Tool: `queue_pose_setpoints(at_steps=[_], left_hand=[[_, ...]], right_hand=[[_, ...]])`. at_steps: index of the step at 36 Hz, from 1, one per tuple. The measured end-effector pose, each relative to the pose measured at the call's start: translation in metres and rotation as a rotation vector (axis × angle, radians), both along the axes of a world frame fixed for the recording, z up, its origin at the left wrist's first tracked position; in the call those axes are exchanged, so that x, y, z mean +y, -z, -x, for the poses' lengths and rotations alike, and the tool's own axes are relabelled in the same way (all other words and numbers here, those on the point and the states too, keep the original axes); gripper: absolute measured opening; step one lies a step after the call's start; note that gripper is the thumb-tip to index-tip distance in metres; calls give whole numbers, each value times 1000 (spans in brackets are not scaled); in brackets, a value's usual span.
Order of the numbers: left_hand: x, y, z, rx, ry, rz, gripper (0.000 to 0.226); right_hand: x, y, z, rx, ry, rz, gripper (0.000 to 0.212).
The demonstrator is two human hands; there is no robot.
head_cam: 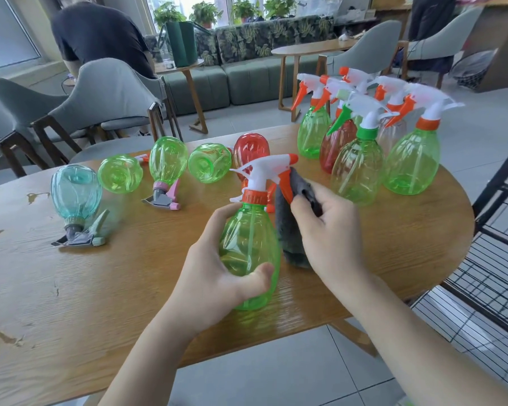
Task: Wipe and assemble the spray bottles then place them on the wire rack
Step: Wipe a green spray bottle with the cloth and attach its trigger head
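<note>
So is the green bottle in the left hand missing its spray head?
No, the green spray bottle gripped by the left hand already carries a white spray head with an orange collar and orange trigger.

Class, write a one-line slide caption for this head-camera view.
Left hand holds a green spray bottle while the right hand wipes it with a grey cloth.

Green bottle point(248, 250), orange-white sprayer point(269, 171), grey cloth point(294, 230).
</note>
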State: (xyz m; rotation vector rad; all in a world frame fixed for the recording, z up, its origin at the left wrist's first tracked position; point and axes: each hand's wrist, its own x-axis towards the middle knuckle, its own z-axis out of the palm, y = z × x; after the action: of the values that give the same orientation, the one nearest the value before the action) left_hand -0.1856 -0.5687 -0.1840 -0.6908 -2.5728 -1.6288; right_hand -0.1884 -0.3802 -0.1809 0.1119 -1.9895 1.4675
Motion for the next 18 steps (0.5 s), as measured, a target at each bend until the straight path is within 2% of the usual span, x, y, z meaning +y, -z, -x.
queue_pose_setpoints(at_steps=[4, 10, 12, 16, 18], left_hand=[[-1, 0, 1, 0, -9, 2, 82], [1, 0, 0, 18, -14, 10, 79], [-1, 0, 0, 19, -35, -4, 76], [-6, -3, 3, 31, -68, -11, 74], [-7, -6, 3, 42, -59, 1, 75]], right_hand=[[6, 1, 0, 11, 80, -182, 30], [4, -1, -2, 7, 72, -181, 39], [4, 1, -3, -11, 58, -254, 37], [9, 9, -1, -171, 77, -468, 21], [10, 9, -1, -184, 120, -441, 25]])
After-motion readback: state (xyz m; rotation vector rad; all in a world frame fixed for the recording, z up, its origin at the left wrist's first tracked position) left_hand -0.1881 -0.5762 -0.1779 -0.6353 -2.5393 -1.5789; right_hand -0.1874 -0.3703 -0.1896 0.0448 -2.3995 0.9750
